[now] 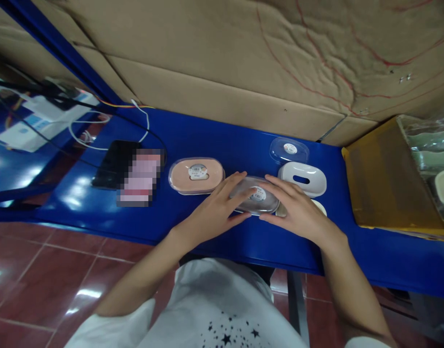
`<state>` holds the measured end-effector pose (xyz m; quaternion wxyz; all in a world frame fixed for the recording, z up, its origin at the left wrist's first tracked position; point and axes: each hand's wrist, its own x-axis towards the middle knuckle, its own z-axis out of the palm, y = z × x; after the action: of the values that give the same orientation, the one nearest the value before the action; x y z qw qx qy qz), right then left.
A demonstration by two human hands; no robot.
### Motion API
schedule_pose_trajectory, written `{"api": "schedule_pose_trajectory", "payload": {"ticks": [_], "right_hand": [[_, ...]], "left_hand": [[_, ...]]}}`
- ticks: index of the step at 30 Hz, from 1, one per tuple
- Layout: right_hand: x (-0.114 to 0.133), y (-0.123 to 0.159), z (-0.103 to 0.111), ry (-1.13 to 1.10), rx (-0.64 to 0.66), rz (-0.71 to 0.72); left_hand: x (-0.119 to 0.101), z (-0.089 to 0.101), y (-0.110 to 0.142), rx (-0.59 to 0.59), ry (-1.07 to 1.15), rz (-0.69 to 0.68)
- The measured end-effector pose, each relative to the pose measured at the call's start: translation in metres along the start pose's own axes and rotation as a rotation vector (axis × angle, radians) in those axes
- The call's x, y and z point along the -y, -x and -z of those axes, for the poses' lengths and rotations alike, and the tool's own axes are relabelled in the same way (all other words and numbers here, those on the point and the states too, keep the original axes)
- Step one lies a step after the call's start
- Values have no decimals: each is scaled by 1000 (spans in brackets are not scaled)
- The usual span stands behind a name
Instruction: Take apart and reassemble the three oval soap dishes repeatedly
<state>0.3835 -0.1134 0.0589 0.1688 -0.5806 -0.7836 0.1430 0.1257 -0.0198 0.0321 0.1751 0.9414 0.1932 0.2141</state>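
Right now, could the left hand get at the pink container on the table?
Probably yes. The pink container sits right beside the left hand, with nothing seen standing between them. That hand is busy at the clear-lidded container, though, so it would likely have to leave that first.

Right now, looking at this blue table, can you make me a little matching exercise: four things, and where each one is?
1. Peach oval container
2. Slotted white oval dish
3. Cardboard carton
4. Clear-topped oval container

A. Just beyond the right hand
B. Farthest right of the four
C. Between left hand and right hand
D. Farthest left of the four

Pairs: 1-D, 2-A, 3-B, 4-C
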Motion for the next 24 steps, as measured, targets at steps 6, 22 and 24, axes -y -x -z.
{"api": "schedule_pose_trajectory", "payload": {"ticks": [6, 22, 24], "right_hand": [[-2, 3, 0, -82, 43, -24], [-1, 0, -6, -109, 67, -32], [1, -1, -10, -67, 43, -18]], "left_hand": [[-5, 10, -3, 12, -135, -72], [-7, 8, -2, 8, -242, -110], [-7, 9, -3, 17, -239, -100]]}}
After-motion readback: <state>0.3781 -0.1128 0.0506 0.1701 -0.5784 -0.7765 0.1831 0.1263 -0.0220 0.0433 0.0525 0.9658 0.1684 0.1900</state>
